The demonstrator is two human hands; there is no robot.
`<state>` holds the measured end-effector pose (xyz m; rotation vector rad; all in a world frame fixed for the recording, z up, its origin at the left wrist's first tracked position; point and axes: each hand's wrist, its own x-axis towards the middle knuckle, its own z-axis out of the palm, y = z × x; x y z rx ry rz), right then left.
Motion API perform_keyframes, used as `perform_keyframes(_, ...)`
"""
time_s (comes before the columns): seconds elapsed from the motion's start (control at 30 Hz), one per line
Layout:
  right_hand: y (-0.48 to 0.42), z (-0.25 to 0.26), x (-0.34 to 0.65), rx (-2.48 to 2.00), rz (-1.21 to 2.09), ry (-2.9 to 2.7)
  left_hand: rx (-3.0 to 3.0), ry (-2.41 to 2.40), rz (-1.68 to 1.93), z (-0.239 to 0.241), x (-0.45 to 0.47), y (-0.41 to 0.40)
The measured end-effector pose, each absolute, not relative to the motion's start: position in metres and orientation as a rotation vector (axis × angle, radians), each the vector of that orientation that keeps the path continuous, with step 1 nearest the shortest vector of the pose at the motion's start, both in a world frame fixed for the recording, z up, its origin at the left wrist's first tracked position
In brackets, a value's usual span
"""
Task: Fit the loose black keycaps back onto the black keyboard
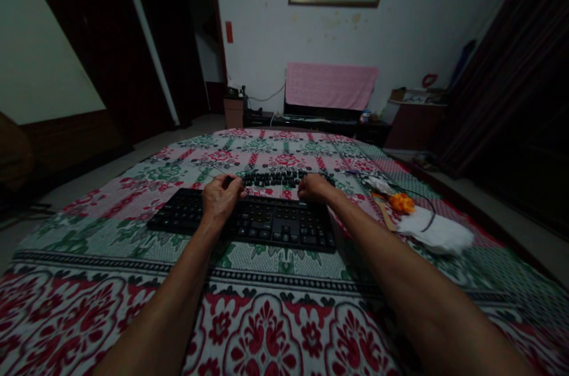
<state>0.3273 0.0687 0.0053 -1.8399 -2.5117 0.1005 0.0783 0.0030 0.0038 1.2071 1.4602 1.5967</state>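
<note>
A black keyboard [284, 225] lies on the patterned cloth, with many keycaps off its upper part and key posts showing. Over its back edge, my left hand [219, 197] pinches a small dark thing [228, 181] with thin wire-like lines sticking out of it; its kind is too dim to make out. Beyond the keyboard, loose black keycaps [271, 179] lie in rows on the cloth. At the right end of these rows is my right hand [316, 187], fingers curled closed and low. Whatever its fingertips hold is hidden.
On the right of the cloth [267, 328] lie a white plastic bag [438, 230], an orange flower-like thing [402, 203], crumpled white material [379, 184] and a dark cable [432, 210]. Farther back, a pink cloth [331, 85] hangs over a screen on a low stand.
</note>
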Motion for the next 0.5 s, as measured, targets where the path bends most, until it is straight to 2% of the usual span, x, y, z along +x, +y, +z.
perform_keyframes(0.4, 0.08, 0.024, 0.332, -1.857, 0.184, -2.511, 1.208, 1.455, 1.611, 0.002, 0.077, 0.004)
perform_keyframes(0.5, 0.09, 0.035, 0.345, -1.786, 0.085, -2.372, 1.22, 1.464, 1.609, 0.001, 0.077, 0.005)
